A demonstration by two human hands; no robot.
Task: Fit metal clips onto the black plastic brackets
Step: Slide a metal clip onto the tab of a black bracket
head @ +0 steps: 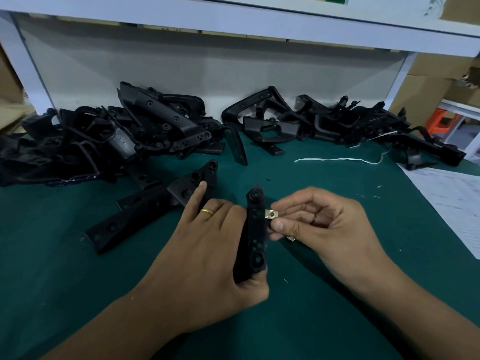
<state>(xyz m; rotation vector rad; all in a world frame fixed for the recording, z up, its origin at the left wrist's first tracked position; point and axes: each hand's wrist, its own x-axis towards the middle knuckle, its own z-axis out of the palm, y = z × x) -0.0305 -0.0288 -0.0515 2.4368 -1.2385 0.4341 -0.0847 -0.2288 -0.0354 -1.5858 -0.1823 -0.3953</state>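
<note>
**One clip at the bracket's edge, many brackets waiting**

One black bracket (253, 235) stands nearly upright in our left hand (207, 245), fingers curled round its far side and the thumb hooked under its lower end, with the forefinger stretched out free toward the back. We hold it this way, we judge, so the row of holes faces us and the right-hand edge is bare for the clip. Our right hand (319, 224) pinches a small metal clip (271, 213) between thumb and forefinger, the other fingers curled loosely behind; the clip touches the bracket's right edge near its upper end. Whether it has begun to slide on we cannot tell.

A second long bracket (155, 206) lies flat on the green mat (52, 268), just left of our left hand, likely within easy reach for the next turn. Two heaps of black parts sit along the back, left heap (104, 136) and right heap (337, 126), with a white string (337, 159) in front of the right one and a printed sheet (452, 201) at the right edge.
</note>
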